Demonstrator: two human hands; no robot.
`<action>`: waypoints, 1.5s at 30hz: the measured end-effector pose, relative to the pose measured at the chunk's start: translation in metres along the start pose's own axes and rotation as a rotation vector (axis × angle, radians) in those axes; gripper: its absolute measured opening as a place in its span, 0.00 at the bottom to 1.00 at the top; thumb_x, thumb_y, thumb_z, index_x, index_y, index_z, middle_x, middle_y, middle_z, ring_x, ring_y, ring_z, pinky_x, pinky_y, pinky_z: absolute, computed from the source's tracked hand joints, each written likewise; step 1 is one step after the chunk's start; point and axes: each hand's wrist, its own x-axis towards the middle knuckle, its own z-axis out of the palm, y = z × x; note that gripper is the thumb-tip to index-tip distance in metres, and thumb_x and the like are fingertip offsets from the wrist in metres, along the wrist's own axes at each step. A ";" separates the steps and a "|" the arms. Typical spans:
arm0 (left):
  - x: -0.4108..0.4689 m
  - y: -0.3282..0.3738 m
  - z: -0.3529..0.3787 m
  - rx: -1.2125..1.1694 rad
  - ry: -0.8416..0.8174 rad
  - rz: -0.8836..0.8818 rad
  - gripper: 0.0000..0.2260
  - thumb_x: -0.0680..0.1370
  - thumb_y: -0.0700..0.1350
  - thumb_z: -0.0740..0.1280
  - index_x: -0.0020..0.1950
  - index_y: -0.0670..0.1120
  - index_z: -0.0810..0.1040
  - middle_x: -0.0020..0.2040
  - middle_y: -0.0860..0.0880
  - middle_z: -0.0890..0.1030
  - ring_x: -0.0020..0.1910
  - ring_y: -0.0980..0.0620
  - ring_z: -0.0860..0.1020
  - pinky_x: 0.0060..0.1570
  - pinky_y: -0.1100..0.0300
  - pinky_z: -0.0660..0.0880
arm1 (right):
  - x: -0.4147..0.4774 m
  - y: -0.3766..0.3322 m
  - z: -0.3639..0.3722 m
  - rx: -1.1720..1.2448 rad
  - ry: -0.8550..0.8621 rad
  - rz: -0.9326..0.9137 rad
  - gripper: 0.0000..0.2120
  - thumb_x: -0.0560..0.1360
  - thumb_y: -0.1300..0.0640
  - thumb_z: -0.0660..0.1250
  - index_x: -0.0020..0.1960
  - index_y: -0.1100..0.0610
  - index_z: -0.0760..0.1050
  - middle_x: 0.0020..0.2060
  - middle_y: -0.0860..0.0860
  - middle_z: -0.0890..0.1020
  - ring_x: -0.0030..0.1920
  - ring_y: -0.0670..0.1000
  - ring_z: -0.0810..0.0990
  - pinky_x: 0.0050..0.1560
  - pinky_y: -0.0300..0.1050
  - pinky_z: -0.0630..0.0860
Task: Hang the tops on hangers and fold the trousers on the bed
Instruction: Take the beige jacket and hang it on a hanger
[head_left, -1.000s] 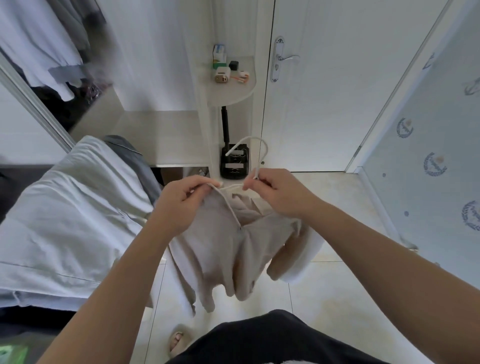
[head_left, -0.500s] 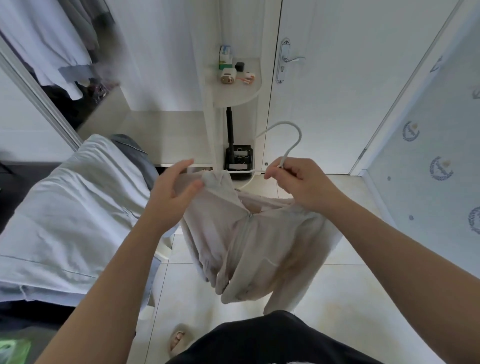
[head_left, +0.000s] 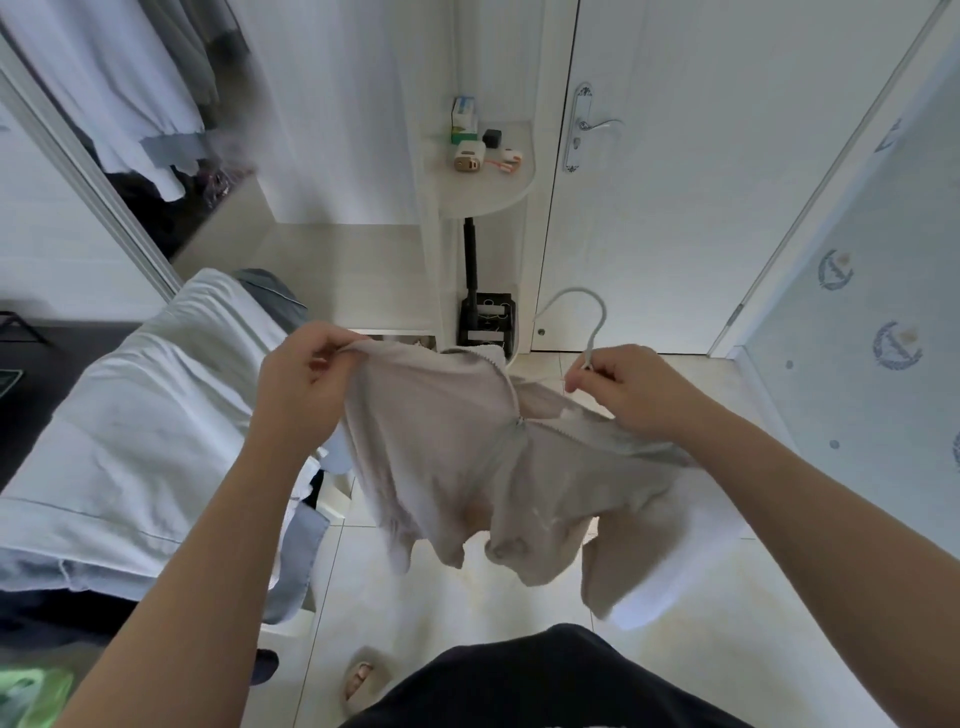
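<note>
A soft beige zip-front top (head_left: 467, 457) hangs crumpled in the air above the tiled floor (head_left: 519, 597). The left hand (head_left: 301, 379) grips its shoulder fabric. The right hand (head_left: 623, 389) pinches the thin white wire hanger's (head_left: 597, 332) curved hook neck.

A white door (head_left: 675, 218) stands shut, its handle (head_left: 597, 124) at its left edge. Just left of the door, a rounded shelf (head_left: 493, 195) carries a green-and-white box (head_left: 464, 118), a black cube (head_left: 491, 138) and a beige gadget (head_left: 469, 158). Lower, also left of the door, a black stand (head_left: 485, 325) sits by the tiled floor (head_left: 457, 613).
</note>
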 end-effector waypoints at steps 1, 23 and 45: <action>0.000 0.001 -0.003 -0.030 -0.044 -0.008 0.13 0.78 0.34 0.68 0.45 0.54 0.81 0.43 0.59 0.82 0.44 0.60 0.78 0.46 0.68 0.74 | 0.001 0.001 0.003 0.002 0.065 0.017 0.11 0.80 0.52 0.64 0.42 0.49 0.82 0.25 0.46 0.73 0.27 0.45 0.68 0.35 0.46 0.67; -0.020 -0.009 0.012 -0.380 0.046 -0.394 0.04 0.83 0.45 0.64 0.52 0.50 0.78 0.45 0.53 0.84 0.46 0.47 0.83 0.43 0.60 0.80 | -0.020 -0.029 -0.007 0.384 0.192 -0.196 0.10 0.80 0.53 0.66 0.42 0.45 0.83 0.27 0.46 0.71 0.29 0.47 0.67 0.30 0.38 0.63; -0.003 -0.005 -0.032 -0.155 -0.187 -0.293 0.13 0.73 0.62 0.71 0.49 0.54 0.84 0.44 0.58 0.83 0.45 0.62 0.78 0.47 0.66 0.73 | -0.035 -0.013 -0.025 0.521 0.044 -0.093 0.12 0.81 0.52 0.65 0.44 0.52 0.84 0.26 0.49 0.65 0.26 0.47 0.59 0.25 0.35 0.59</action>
